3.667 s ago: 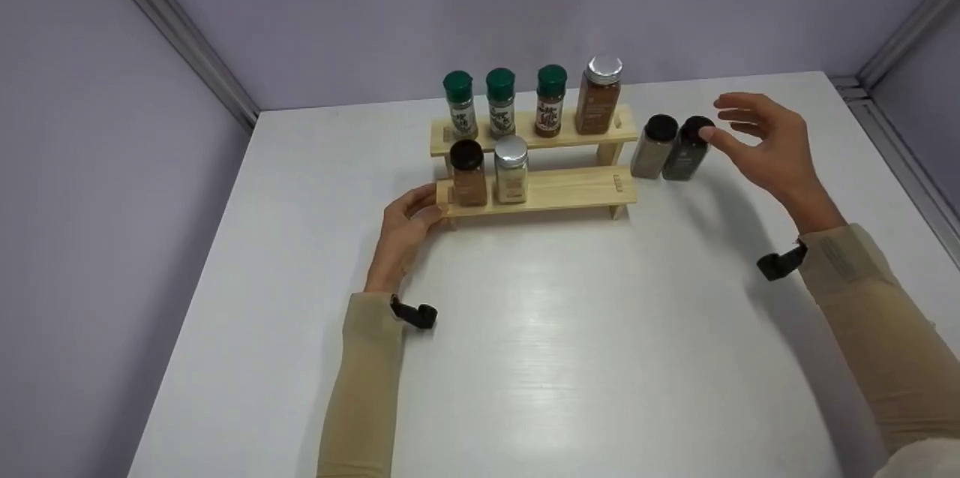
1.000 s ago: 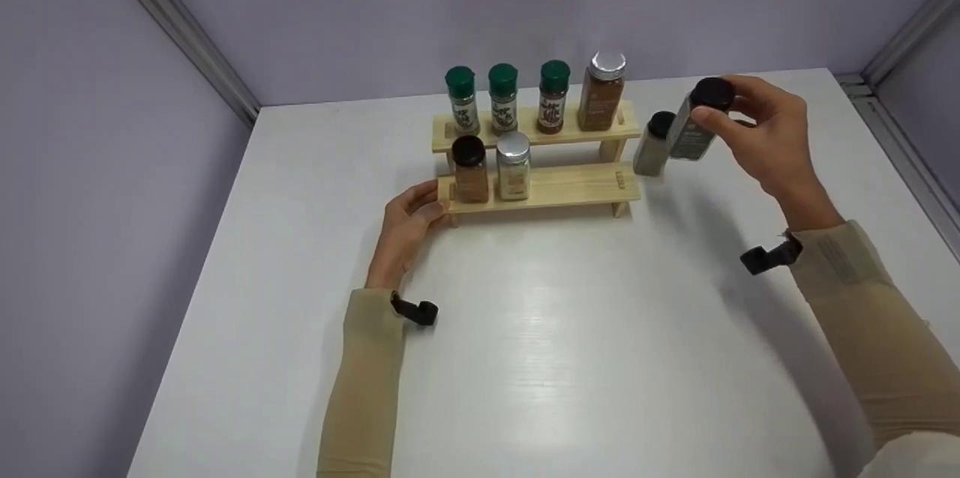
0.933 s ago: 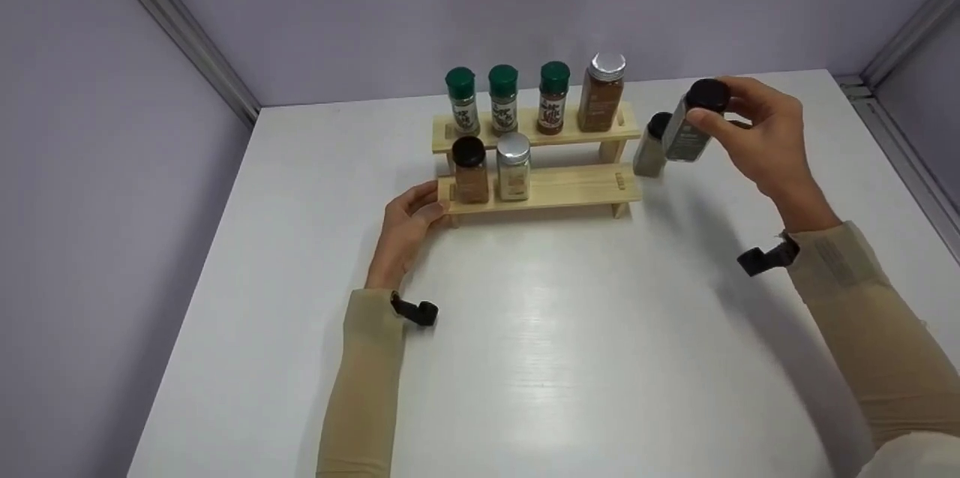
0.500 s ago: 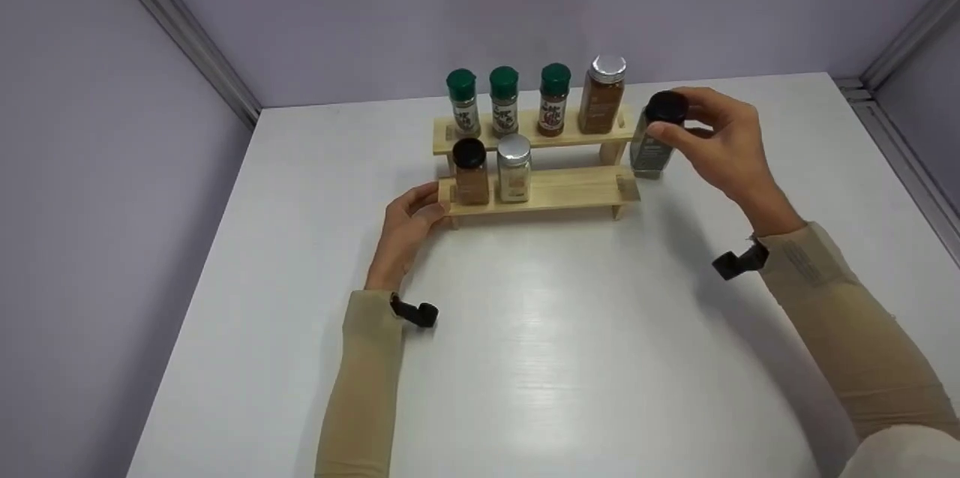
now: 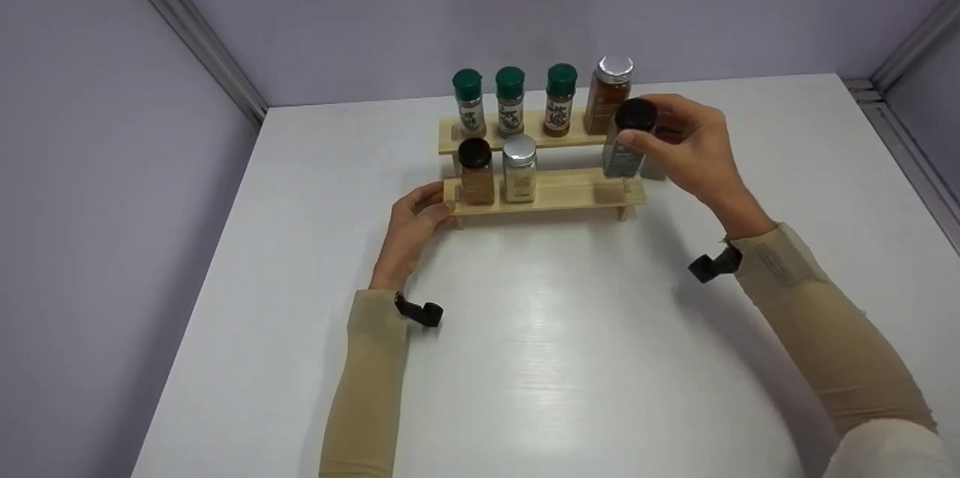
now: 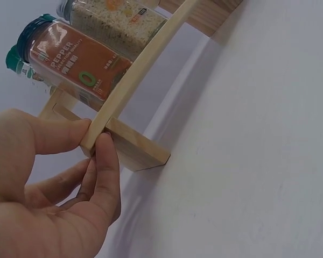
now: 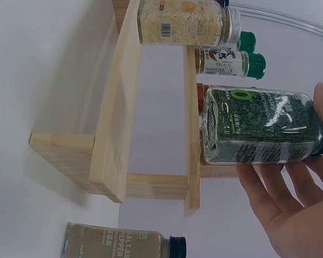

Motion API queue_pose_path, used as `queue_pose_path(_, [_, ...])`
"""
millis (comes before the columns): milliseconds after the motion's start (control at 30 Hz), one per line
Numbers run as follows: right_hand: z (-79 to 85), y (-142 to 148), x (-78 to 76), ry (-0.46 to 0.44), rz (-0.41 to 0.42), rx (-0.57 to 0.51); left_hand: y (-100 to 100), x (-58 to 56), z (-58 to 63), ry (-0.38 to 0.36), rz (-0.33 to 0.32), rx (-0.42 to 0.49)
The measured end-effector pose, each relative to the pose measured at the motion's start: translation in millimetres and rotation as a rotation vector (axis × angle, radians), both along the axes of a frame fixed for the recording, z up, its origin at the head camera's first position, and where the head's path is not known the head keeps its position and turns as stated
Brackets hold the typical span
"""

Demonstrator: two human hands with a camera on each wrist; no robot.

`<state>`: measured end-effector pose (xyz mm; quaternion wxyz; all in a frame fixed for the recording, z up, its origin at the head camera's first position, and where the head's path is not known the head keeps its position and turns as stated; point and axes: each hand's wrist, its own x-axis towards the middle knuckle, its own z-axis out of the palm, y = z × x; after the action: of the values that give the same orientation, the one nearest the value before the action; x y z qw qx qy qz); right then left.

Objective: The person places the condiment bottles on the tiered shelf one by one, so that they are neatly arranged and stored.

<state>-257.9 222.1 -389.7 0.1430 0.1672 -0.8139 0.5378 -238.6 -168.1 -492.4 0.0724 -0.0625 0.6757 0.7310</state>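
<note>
A two-tier wooden spice rack [image 5: 570,189] stands on the white table. My left hand [image 5: 411,226] pinches the left end of its lower shelf between thumb and finger. In my right hand [image 5: 701,155] is a square glass spice jar [image 7: 264,126] of green dried herbs, gripped near its black lid and raised over the right end of the lower shelf. That shelf bears a brown pepper jar [image 6: 78,62] and a silver-lidded jar of pale granules [image 5: 519,174], both at the left. Three green-capped bottles [image 5: 510,114] and a silver-lidded reddish-brown jar [image 5: 606,103] fill the upper shelf.
A salt and pepper jar [image 7: 118,242] with a black lid stands on the table just right of the rack, mostly hidden behind the right hand in the head view. A pale wall [image 5: 525,5] rises behind the table [image 5: 525,358].
My right hand took hold of the herb jar, lifted it from beside the salt and pepper jar and carried it left over the lower shelf. The left hand keeps its place on the rack.
</note>
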Motion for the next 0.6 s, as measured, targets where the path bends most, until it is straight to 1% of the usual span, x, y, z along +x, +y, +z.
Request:
queue_pose_path(267, [-2.7,-15,-0.1,0.000,0.034,0.001,2,0.0,0.8,-0.013,0.008,-0.011])
queue_pose_path(333, [-4.4,-19,-0.7,0.003,0.051,-0.021,3,0.0,1.0,-0.013,0.009,-0.014])
queue_pose_path(500, [-12.2,-27,-3.5,0.000,0.065,-0.051,3,0.0,1.6,-0.012,0.015,-0.014])
queue_pose_path(600, [-17.5,-32,-4.8,-0.002,0.056,-0.032,2,0.0,1.7,-0.015,0.019,-0.006])
